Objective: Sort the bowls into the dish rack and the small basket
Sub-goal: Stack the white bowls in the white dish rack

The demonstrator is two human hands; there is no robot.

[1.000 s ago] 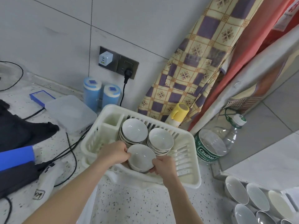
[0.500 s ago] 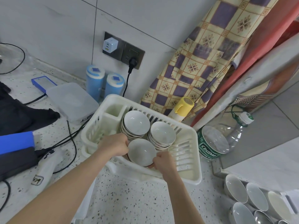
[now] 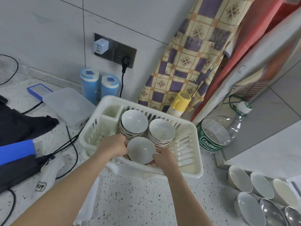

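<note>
Both hands have stayed on the front bowl (image 3: 141,150), which now sits a bit lower in the dish rack (image 3: 193,170). On the left of the speckled worktop (image 3: 130,198) lie black cables (image 3: 71,144). Next, the left hand (image 3: 112,146) curls around the bowl's left side. Behind the bowl stand two stacks of bowls (image 3: 134,123). Then the right hand (image 3: 162,158) curls around its right edge. Far right, more bowls (image 3: 240,178) lean in a row

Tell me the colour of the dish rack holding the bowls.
Cream-white plastic, as the head view shows the dish rack.
</note>
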